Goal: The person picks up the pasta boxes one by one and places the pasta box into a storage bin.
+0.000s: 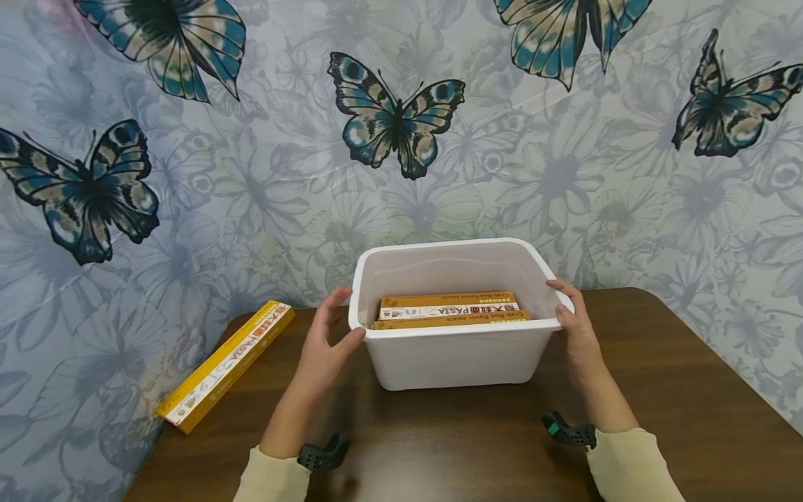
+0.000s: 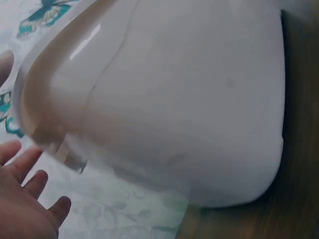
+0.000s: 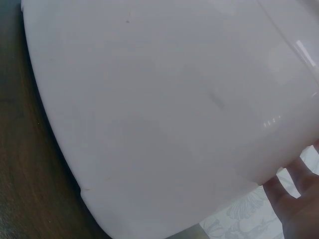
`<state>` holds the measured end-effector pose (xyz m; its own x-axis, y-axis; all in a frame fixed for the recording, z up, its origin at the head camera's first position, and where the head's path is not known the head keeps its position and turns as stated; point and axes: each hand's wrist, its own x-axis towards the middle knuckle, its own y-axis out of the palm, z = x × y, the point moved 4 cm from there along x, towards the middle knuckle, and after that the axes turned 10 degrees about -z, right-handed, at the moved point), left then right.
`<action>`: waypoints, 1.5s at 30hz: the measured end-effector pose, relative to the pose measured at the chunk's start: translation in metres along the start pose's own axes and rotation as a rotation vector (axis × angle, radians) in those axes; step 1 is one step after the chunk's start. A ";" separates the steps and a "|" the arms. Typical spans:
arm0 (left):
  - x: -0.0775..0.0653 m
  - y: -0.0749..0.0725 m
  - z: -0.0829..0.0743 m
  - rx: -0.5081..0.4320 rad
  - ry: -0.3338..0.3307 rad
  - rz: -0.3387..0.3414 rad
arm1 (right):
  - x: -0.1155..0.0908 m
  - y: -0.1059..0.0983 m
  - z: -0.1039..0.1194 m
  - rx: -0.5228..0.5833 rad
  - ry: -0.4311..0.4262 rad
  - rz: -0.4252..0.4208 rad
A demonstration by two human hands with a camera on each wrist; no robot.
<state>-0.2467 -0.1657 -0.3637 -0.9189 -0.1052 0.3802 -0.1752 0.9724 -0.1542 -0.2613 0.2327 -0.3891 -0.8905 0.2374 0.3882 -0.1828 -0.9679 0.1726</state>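
A white plastic bin (image 1: 454,359) stands on the brown table, with yellow pasta boxes (image 1: 452,301) lying inside it. At its left end is my left hand (image 1: 323,345), the thumb by the front corner of the rim and the fingers spread. The left wrist view shows those fingers (image 2: 30,186) loosely extended beside the bin wall (image 2: 174,99). My right hand (image 1: 578,335) grips the rim at the right end, thumb in front and fingers behind. In the right wrist view its fingertips reach under the rim, partly cut off by the frame.
Another yellow pasta box (image 1: 226,366) lies at an angle on the table's left edge. Behind the table (image 1: 652,362) hangs a backdrop (image 1: 270,139) printed with butterflies and flowers. Each wrist wears a black strap (image 1: 323,453).
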 end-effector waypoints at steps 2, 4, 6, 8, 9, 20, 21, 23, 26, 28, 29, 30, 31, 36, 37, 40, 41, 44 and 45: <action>0.000 -0.007 0.002 0.010 0.003 -0.014 | 0.000 0.000 0.000 0.004 0.002 -0.003; -0.001 -0.015 0.005 0.029 -0.006 -0.030 | -0.001 -0.001 0.001 0.005 0.002 -0.004; -0.002 -0.025 0.008 0.050 -0.016 -0.051 | -0.001 0.000 0.001 0.003 0.002 0.000; -0.003 -0.034 0.011 0.071 -0.033 -0.071 | 0.000 0.000 0.001 0.003 0.001 0.002; -0.005 -0.039 0.013 0.085 -0.044 -0.079 | 0.000 0.000 0.001 0.003 0.000 0.003; -0.013 -0.085 0.038 0.274 -0.212 -0.169 | 0.002 -0.001 -0.001 -0.005 -0.010 0.001; -0.014 -0.090 0.040 0.295 -0.236 -0.177 | 0.002 -0.001 -0.002 -0.008 -0.010 0.002; -0.016 -0.099 0.043 0.343 -0.288 -0.189 | 0.002 -0.001 -0.002 -0.007 -0.011 0.001; -0.020 -0.113 0.045 0.389 -0.339 -0.214 | 0.002 -0.001 -0.002 -0.008 -0.008 0.003; -0.022 -0.120 0.047 0.398 -0.353 -0.233 | 0.002 -0.001 -0.003 -0.009 -0.006 0.000; -0.023 -0.123 0.049 0.398 -0.358 -0.244 | 0.001 -0.002 -0.003 -0.011 -0.004 -0.002; -0.024 -0.126 0.051 0.399 -0.363 -0.252 | 0.001 -0.002 -0.003 -0.013 -0.003 -0.004; -0.025 -0.129 0.052 0.402 -0.368 -0.260 | 0.002 -0.002 -0.003 -0.012 -0.003 -0.007; -0.032 -0.146 0.063 0.441 -0.397 -0.307 | 0.002 -0.001 -0.002 -0.009 -0.001 -0.005; -0.034 -0.150 0.064 0.460 -0.403 -0.317 | 0.001 -0.001 -0.002 -0.006 0.001 -0.003; -0.039 -0.160 0.067 0.531 -0.402 -0.362 | 0.001 0.000 -0.002 -0.004 0.004 -0.006; -0.040 -0.163 0.068 0.551 -0.398 -0.382 | 0.001 0.000 -0.002 -0.004 0.003 -0.008; -0.045 -0.170 0.070 0.606 -0.389 -0.450 | 0.001 -0.001 -0.002 -0.004 -0.003 -0.014; -0.046 -0.172 0.071 0.617 -0.388 -0.471 | 0.001 -0.001 -0.002 -0.005 -0.006 -0.013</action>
<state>-0.1997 -0.3428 -0.4190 -0.7386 -0.6412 0.2083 -0.6247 0.5346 -0.5692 -0.2630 0.2334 -0.3911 -0.8855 0.2506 0.3914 -0.1964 -0.9650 0.1735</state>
